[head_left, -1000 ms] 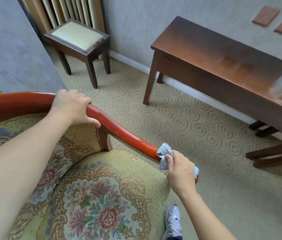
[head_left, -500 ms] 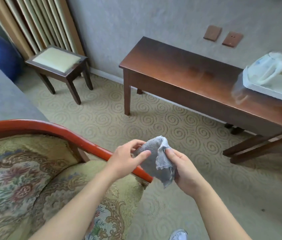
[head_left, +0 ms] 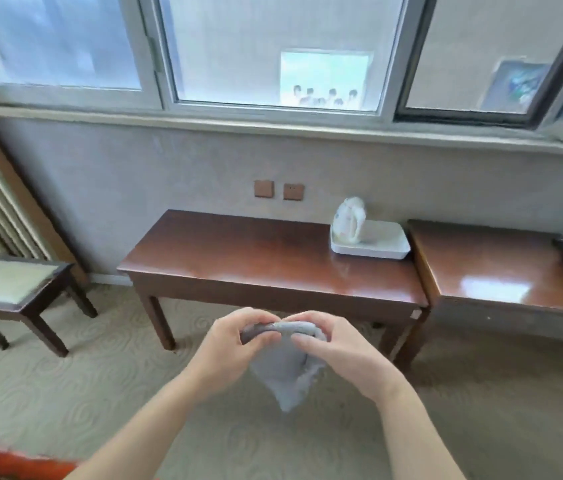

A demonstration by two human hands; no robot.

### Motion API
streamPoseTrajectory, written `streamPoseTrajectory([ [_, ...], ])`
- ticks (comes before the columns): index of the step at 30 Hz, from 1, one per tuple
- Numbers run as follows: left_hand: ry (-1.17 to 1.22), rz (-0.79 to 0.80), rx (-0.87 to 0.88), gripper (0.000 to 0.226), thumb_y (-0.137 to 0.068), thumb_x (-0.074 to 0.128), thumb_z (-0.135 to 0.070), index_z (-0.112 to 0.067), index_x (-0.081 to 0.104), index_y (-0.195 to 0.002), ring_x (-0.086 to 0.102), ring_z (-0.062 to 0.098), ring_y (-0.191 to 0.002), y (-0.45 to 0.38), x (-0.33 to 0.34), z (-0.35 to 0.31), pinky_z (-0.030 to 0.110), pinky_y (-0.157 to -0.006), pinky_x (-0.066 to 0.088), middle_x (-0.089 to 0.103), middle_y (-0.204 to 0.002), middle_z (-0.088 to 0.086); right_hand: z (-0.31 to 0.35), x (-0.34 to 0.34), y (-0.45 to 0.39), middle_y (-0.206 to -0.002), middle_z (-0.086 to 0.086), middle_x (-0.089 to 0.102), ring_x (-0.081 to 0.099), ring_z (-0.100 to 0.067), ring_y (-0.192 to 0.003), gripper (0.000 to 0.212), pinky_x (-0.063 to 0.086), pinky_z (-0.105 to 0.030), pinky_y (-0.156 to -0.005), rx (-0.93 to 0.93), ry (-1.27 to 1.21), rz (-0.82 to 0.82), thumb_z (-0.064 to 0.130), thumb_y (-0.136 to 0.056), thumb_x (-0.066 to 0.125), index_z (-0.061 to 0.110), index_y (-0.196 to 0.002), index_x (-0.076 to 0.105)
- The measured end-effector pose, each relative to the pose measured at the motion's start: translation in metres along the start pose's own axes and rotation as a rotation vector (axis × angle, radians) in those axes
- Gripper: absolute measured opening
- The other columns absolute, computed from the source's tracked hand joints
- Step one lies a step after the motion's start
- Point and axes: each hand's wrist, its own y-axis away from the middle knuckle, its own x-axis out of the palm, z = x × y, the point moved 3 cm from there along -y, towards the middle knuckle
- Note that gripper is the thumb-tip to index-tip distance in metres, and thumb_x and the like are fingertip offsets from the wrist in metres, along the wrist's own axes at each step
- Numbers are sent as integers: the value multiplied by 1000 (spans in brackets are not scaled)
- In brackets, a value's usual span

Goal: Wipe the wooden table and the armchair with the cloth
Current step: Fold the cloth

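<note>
A grey cloth [head_left: 285, 375] hangs in the air between my two hands, above the carpet in front of the wooden table [head_left: 238, 251]. My left hand [head_left: 235, 348] pinches its upper left edge. My right hand [head_left: 335, 351] grips the upper right edge, fingers curled over the fabric. The cloth's lower corner droops down. Only a strip of the armchair's red wooden rim [head_left: 13, 460] shows at the bottom left corner. The table top is glossy dark brown and stands against the wall under the window.
A white tray [head_left: 377, 245] with a white plastic bag [head_left: 349, 220] sits on the table's right end. A second wooden table [head_left: 501, 268] adjoins on the right, with dark objects at its far edge. A small stool [head_left: 13, 289] stands at left on the patterned carpet.
My left hand left the armchair rim and joined the right on the cloth. My view rose from the armchair toward the table and window.
</note>
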Motion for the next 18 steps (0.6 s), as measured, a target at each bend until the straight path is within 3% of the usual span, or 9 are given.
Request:
streamPoseTrajectory([
  [3, 87, -25, -8, 26, -78, 78, -36, -45, 70, -101, 66, 9, -80, -26, 33, -29, 35, -77, 53, 72, -89, -16, -2, -44, 15, -82, 2, 63, 53, -9, -78, 11, 43, -32, -74, -33, 63, -168, 18, -96, 61, 13, -95, 71],
  [5, 179, -23, -20, 35, -75, 79, -36, -45, 64, -105, 65, 12, -77, -42, 54, -40, 31, -71, 53, 72, -89, -2, -6, -71, 23, -81, 2, 64, 55, -10, -78, 14, 45, -33, -77, -45, -9, -257, 19, -98, 58, 15, -92, 70],
  [8, 308, 64, -60, 51, -75, 81, -29, -27, 57, -119, 71, 12, -85, -63, 88, -46, 26, -71, 56, 76, -95, 2, -14, -107, 29, -89, -2, 71, 65, -15, -86, 16, 52, -33, -81, -70, -177, -327, 23, -100, 57, 16, -97, 70],
  [12, 249, 7, -61, 30, -74, 78, -35, -17, 66, -96, 64, 4, -70, -100, 117, -45, 18, -62, 49, 71, -77, -9, -28, -150, 21, -96, -11, 71, 66, -25, -91, 31, 52, -44, -87, -76, -358, -446, 39, -92, 64, 11, -105, 65],
  [15, 223, 21, -35, 19, -85, 77, -32, -18, 63, -84, 56, 3, -64, -141, 136, -41, 18, -58, 43, 62, -68, -13, -48, -184, 7, -116, -11, 70, 67, -28, -108, 44, 50, -50, -97, -3, -366, -395, 45, -83, 76, 20, -117, 61],
  [18, 221, 44, -3, 23, -94, 70, -30, -18, 58, -80, 49, 3, -62, -191, 153, -32, 20, -57, 39, 55, -65, -16, -65, -214, -13, -126, -8, 67, 63, -28, -118, 54, 51, -46, -99, 80, -379, -283, 31, -82, 82, 32, -129, 54],
])
